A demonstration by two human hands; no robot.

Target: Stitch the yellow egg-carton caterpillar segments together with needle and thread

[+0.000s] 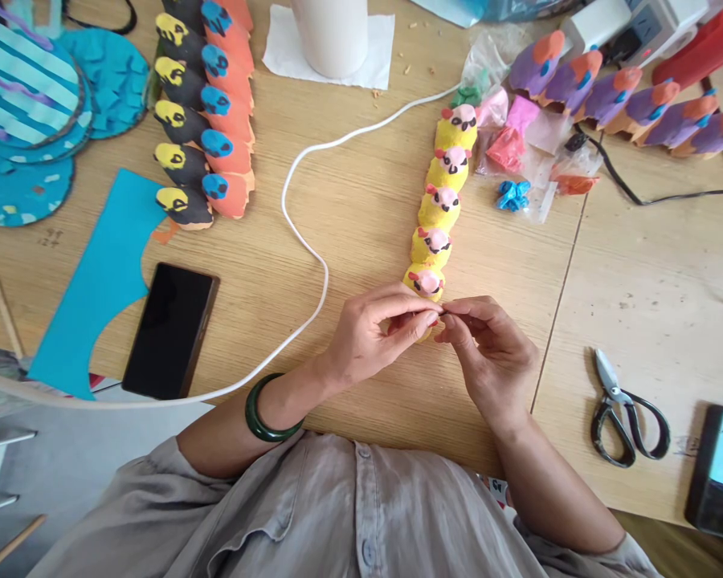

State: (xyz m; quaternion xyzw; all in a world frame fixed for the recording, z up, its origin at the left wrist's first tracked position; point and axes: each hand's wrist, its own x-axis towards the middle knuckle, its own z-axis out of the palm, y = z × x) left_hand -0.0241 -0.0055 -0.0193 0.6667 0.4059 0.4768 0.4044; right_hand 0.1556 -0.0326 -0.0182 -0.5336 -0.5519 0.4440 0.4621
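Observation:
My left hand point(386, 327) and my right hand point(488, 345) meet fingertip to fingertip over the near end of a row of yellow cups point(439, 210). Both are closed in a pinch on a tiny dark bit of modelling clay point(444, 313), mostly hidden by the fingers. The yellow cups look like a painted strip of egg carton. Each visible one carries a pink blob with black marks and small red pieces. The cup under my hands is largely covered. Beyond the row lie small bags of coloured clay point(509, 144) and a blue clay lump point(513, 195).
Black and orange cup rows point(232, 189) stand at left, purple ones point(602, 100) at far right. A blue sheet point(105, 265), a phone point(172, 329), a white cable point(286, 189), a white cup point(330, 40), scissors point(623, 409) and another device point(720, 470) lie around.

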